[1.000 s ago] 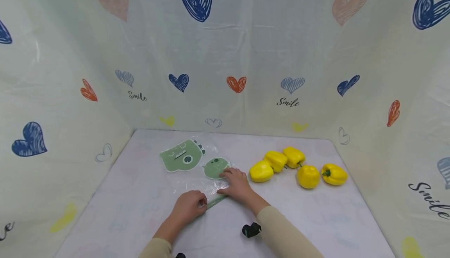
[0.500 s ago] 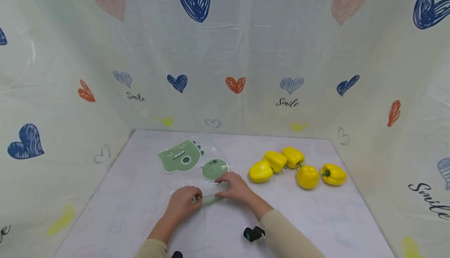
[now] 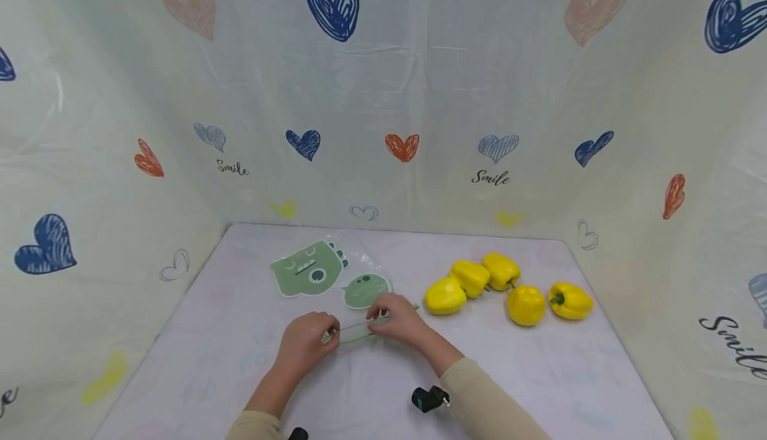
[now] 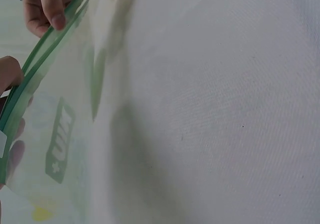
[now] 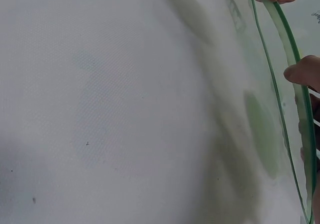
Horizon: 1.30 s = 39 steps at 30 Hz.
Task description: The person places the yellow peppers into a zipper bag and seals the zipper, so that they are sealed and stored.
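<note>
A clear zip bag (image 3: 365, 292) with green dinosaur faces printed on it lies on the white table, its green-rimmed mouth towards the person. My left hand (image 3: 304, 343) pinches the left part of that mouth, thumb against fingers. Farther right, my right hand (image 3: 397, 319) pinches the same edge between thumb and fingers. In the right wrist view, the thin green lip stands apart from the thicker green zip strip (image 5: 287, 34), so the mouth gapes. Through the plastic, the left wrist view shows fingertips (image 4: 16, 153) behind the bag's wall.
Several yellow bell peppers (image 3: 470, 278) lie on the table to the right of the bag. Black wrist-camera pieces (image 3: 429, 399) show near the sleeves. A pale curtain (image 3: 443, 94) with printed hearts surrounds the table (image 3: 240, 360) at the back and sides.
Both hands have lifted the bag's near edge slightly and away from the person; the left hand also went left. The green rim between them now shows as two separated lines. The peppers stayed put.
</note>
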Each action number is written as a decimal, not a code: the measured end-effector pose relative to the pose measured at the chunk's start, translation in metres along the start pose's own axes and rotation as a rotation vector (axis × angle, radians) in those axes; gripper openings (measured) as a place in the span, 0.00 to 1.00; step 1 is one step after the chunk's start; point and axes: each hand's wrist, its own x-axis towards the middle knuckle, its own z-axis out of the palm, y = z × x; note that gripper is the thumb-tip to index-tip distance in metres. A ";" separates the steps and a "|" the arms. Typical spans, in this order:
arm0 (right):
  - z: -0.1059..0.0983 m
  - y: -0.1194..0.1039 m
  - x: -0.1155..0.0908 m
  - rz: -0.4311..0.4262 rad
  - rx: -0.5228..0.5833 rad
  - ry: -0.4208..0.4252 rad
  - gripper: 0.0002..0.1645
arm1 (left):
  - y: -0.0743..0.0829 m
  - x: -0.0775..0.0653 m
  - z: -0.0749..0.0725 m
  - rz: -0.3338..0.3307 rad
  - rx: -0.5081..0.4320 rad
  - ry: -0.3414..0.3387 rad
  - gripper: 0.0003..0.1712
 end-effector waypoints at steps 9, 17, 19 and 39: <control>-0.010 -0.008 0.005 -0.014 0.028 0.063 0.06 | -0.003 0.006 -0.006 0.061 -0.002 0.125 0.14; -0.020 -0.021 0.009 0.010 0.066 0.109 0.04 | -0.003 0.006 -0.013 0.080 0.012 0.145 0.24; -0.023 -0.025 0.010 0.006 0.086 0.122 0.04 | -0.003 0.006 -0.015 0.088 0.002 0.155 0.27; -0.041 -0.045 0.017 -0.045 0.163 0.265 0.02 | 0.005 0.009 -0.020 0.155 -0.114 0.069 0.39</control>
